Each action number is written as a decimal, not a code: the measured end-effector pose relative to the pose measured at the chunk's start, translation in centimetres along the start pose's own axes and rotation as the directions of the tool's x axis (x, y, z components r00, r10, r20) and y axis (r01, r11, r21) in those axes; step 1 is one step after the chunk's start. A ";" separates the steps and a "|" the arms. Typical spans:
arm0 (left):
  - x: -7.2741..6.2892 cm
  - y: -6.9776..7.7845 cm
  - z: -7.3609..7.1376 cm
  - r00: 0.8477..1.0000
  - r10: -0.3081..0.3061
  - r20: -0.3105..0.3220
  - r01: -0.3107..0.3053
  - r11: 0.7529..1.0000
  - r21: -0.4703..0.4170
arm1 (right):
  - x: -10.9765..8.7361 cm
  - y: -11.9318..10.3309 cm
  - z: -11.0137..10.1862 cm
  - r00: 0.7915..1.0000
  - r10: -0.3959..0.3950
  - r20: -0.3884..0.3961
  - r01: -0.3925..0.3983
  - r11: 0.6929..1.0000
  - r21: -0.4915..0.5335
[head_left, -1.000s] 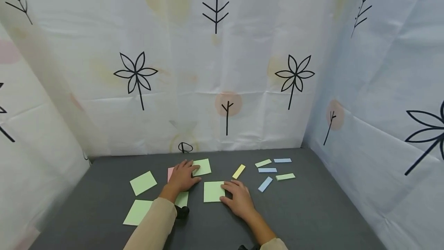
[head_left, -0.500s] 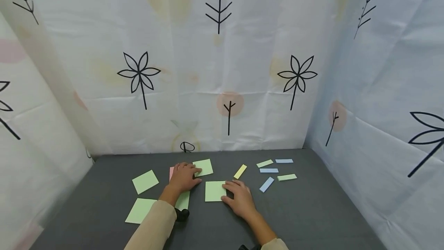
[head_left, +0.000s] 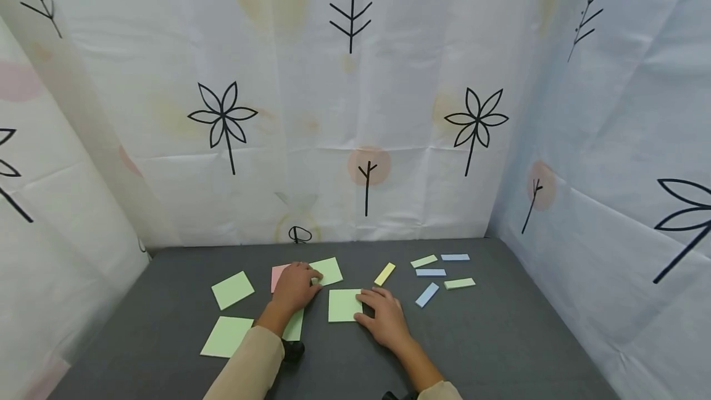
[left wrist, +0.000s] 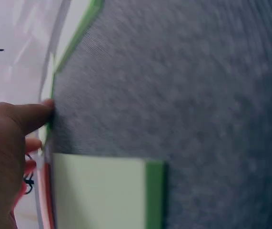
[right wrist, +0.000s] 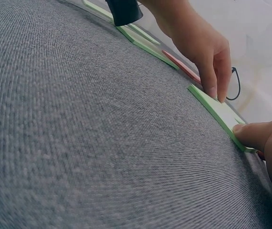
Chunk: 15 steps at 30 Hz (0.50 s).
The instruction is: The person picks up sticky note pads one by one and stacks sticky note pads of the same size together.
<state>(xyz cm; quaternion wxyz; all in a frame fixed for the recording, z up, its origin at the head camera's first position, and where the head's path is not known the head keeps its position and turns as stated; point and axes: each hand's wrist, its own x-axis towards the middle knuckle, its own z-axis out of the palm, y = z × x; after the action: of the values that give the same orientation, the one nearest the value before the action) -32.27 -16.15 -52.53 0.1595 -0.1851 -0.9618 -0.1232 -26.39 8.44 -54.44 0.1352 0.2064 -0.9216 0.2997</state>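
Note:
My left hand [head_left: 296, 286] is at the far green sticky note pad [head_left: 328, 270]. In the left wrist view its thumb meets one edge of that pad [left wrist: 48, 86], with the other fingers curled behind. My right hand [head_left: 384, 318] holds the right side of a nearer green sticky note pad [head_left: 342, 306], thumb at the front corner and fingers at the back. The right wrist view shows the thumb against the pad's edge [right wrist: 216, 109]. A pink sticky note pad [head_left: 279, 275] is partly covered by my left hand. Another green pad [head_left: 294, 327] lies partly beneath my left wrist.
Two more green pads [head_left: 232, 291] lie at the left of the grey table [head_left: 500, 344]. On the right are a narrow yellow pad [head_left: 384, 274] and several slim blue [head_left: 430, 273] and green [head_left: 459, 283] ones. White patterned cloth [head_left: 400, 110] hangs around the table.
My left hand has shifted slightly toward me, and the far green pad has turned and slid a little nearer. More of the pink pad shows. My right hand stays put on its pad.

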 end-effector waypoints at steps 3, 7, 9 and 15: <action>0.0 -0.1 0.2 1.000 0.021 -0.008 -0.021 0.999 -0.034 | 0.0 -0.1 0.0 1.000 -0.002 0.004 0.002 1.000 0.005; 0.1 0.0 0.3 0.999 0.032 -0.003 -0.032 0.998 -0.052 | 0.0 -0.1 0.0 1.000 0.001 0.001 -0.001 1.000 0.005; 0.1 0.1 0.3 0.999 0.039 -0.016 -0.040 0.999 -0.038 | 0.0 -0.1 -0.1 1.000 0.003 -0.002 -0.003 1.000 0.005; 0.2 0.2 0.4 0.998 0.047 -0.035 -0.048 0.999 -0.012 | 0.0 -0.1 -0.2 1.000 -0.006 0.000 0.006 1.000 0.002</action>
<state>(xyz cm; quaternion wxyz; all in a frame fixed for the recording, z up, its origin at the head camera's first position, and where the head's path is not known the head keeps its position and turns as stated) -32.51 -15.79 -52.80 0.1780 -0.2069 -0.9534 -0.1288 -26.35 8.48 -54.23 0.1357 0.2094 -0.9206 0.3004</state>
